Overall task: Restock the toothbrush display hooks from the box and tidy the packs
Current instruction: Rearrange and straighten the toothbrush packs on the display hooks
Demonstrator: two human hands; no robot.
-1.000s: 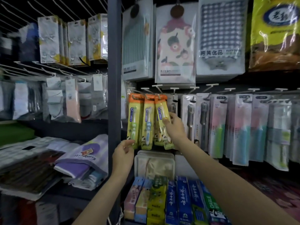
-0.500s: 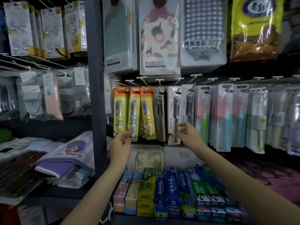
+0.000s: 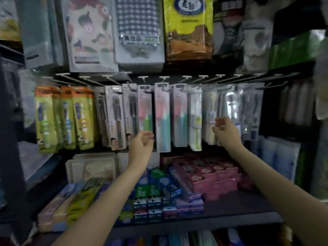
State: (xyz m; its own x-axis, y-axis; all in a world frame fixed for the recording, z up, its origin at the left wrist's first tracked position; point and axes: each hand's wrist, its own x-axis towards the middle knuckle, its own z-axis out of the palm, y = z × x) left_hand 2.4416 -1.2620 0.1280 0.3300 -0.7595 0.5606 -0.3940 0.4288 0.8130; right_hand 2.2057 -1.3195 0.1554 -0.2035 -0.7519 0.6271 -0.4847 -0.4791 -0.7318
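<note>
Hanging in one row from the display hooks [image 3: 140, 77], the toothbrush packs [image 3: 162, 118] fill the middle of the rack, and we list them left to right. First, three orange-topped yellow-green packs [image 3: 65, 118], tilted slightly. Next, grey-white packs with dark brushes [image 3: 115, 118]. Then pink-and-teal packs, then pale and clear packs [image 3: 229, 110] at the right end.

Our left hand [image 3: 141, 145] is raised at the lower edge of the pink-and-teal group, fingers loosely curled toward the pack bottoms. Blur keeps us from telling whether the fingertips touch or pinch a pack.

Our right hand [image 3: 225, 132] is raised in front of the pale and clear packs, fingers curled inward with thumb and forefinger apart. We cannot tell whether it holds anything.

Above the hooks: patterned cloth goods in sleeves [image 3: 90, 32], a checked item [image 3: 138, 23], a yellow bag [image 3: 189, 27].

On the shelf [image 3: 230, 217] below: toothpaste boxes [image 3: 150, 197] in blue and green at the centre, pink boxes [image 3: 213, 176] to the right, pale flat trays [image 3: 92, 169] behind them on the left.

The box named in the task does not show in this view.
</note>
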